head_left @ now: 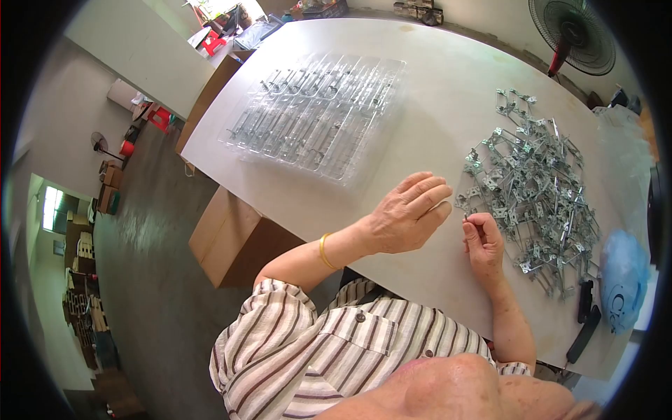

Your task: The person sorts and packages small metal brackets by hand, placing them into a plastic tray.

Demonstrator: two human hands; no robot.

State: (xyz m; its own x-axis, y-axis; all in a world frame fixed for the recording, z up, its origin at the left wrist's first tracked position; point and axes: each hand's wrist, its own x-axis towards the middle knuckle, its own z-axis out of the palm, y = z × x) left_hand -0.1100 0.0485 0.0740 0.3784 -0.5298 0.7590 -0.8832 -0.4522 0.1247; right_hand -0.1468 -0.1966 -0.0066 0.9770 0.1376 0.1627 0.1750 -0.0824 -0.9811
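Note:
My left hand (409,215), with a gold bracelet at the wrist, is over the table's near part. Its fingers are bent and close together, and whatever may be beneath them is hidden. Just to its right, my right hand (484,245) pinches a small metal part (467,218) between thumb and fingers. Beyond and right of my right hand lies a tangled pile of silvery metal brackets (535,185). At the table's far left, clear plastic trays (315,115) hold rows of slim metal parts.
The white table (434,91) has a curved-looking edge. A blue plastic bag (623,276) and black-handled tools (584,329) are at its right edge. Below the left edge stands a cardboard box (227,234). A fan (574,33) stands beyond the far right.

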